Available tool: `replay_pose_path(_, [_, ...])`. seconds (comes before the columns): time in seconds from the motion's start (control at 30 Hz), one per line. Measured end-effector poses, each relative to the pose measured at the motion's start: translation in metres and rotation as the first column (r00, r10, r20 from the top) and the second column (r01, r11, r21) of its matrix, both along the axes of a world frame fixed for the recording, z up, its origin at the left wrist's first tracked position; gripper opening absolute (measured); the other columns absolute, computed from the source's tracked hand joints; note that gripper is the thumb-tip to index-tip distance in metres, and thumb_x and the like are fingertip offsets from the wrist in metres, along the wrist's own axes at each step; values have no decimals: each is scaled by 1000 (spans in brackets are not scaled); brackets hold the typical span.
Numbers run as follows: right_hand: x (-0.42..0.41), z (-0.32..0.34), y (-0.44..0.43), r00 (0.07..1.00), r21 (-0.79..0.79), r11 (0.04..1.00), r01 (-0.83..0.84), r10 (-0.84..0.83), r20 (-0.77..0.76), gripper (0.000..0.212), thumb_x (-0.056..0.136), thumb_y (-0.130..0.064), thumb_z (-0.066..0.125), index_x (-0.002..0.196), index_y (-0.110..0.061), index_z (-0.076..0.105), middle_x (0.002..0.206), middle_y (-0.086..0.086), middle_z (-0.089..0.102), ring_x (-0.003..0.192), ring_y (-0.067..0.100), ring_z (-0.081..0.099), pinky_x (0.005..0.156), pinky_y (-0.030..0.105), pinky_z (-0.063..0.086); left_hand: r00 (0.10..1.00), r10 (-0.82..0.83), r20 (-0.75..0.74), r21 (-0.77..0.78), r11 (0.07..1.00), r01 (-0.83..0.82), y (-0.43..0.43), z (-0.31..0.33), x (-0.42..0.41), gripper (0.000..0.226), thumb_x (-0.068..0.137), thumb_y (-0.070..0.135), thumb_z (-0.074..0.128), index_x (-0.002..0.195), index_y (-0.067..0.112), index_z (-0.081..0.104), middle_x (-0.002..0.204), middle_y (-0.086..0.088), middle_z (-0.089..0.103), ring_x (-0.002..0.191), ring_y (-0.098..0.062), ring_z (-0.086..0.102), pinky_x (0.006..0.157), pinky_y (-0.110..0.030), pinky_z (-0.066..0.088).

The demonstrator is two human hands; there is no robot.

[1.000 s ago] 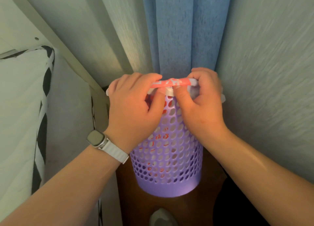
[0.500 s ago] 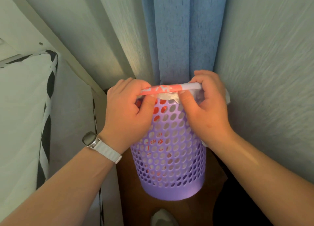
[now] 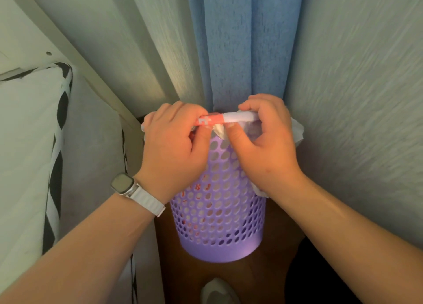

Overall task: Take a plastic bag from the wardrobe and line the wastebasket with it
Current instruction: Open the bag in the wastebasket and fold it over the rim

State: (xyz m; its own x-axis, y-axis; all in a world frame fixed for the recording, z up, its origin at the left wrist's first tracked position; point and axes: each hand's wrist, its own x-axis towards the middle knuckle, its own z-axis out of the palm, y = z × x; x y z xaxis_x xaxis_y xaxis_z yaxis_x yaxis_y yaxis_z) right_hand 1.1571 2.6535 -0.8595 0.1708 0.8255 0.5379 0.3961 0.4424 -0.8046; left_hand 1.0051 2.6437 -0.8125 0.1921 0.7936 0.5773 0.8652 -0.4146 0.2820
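A purple perforated wastebasket (image 3: 219, 223) stands on a brown floor against the wall. A white plastic bag with red print (image 3: 231, 118) lies inside it, and its edge is stretched as a band across the near rim. My left hand (image 3: 174, 148) pinches the red part of that band at the left of the rim. My right hand (image 3: 263, 143) pinches the white part at the right. More bag plastic bulges out behind my right hand and under my right wrist. The basket's opening is hidden by both hands.
A blue curtain (image 3: 245, 42) hangs straight behind the basket between pale textured walls. A bed with a white cover and black-and-white trim (image 3: 57, 129) fills the left side. A light shoe tip (image 3: 217, 292) shows on the floor below the basket.
Both hands stay on the bag's edge at the rim. The right hand has drawn more white plastic over the right side, and the red part of the band now shows shorter.
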Motion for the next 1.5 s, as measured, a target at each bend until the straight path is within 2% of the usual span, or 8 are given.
replay_pose_path(0.17, [15,-7,6,1000,-47,999,0,0,-12,41,81,-43,61,113,-17,63,130,5,48,129,24,45,112,39,32,999,-44,33,9,999,43,9,4,-14,22,91,28,46,80,14,60,72,4,51,70,-21,47,71,-47,41])
replay_pose_path(0.33, [10,-11,4,996,-58,998,-26,21,-83,31,83,-45,59,101,-20,57,122,-3,46,128,19,44,109,36,33,997,-46,69,27,999,45,9,3,-14,21,91,25,48,79,14,61,76,5,51,73,-18,45,73,-50,40])
replay_pose_path(0.47, [6,-9,5,996,-41,999,24,-27,-89,34,82,-44,58,97,-14,56,111,-21,40,114,16,47,99,23,33,998,-60,28,33,998,59,0,7,-8,19,87,22,54,100,18,67,98,4,62,97,-21,57,94,-57,37])
replay_pose_path(0.63, [-3,-2,0,993,-63,995,81,-86,-76,28,79,-47,58,94,-26,48,105,-10,44,105,19,48,91,28,36,999,33,-19,-7,999,-33,-11,2,11,26,89,30,53,112,23,63,102,8,60,105,-17,54,112,-50,23])
replay_pose_path(0.9, [-11,-3,-4,997,-88,995,49,-54,-51,25,79,-45,57,95,-27,49,103,-8,46,102,17,48,91,34,39,995,103,-14,18,995,-102,1,-5,9,6,87,22,57,83,18,57,77,9,44,79,-22,47,78,-39,31])
replay_pose_path(1.1, [11,-9,2,998,-80,997,6,-11,-64,45,80,-40,57,117,-14,60,133,6,48,130,23,44,112,42,33,1000,1,4,21,1000,-1,11,3,-10,13,86,25,48,81,15,55,76,8,40,73,-19,39,72,-41,34])
replay_pose_path(1.27, [16,-9,4,995,-135,991,-18,6,-95,25,80,-44,54,101,-29,55,136,5,46,135,19,39,113,41,30,998,-29,53,33,999,27,10,4,-11,15,88,24,47,80,14,54,75,8,40,71,-20,40,70,-44,36])
replay_pose_path(1.5, [12,-10,5,996,-40,997,66,-69,-65,29,84,-40,56,99,-15,55,110,-6,45,111,20,49,97,32,37,991,-122,-55,-71,990,118,-10,12,5,37,88,27,46,121,20,60,112,5,59,106,-19,54,108,-49,29])
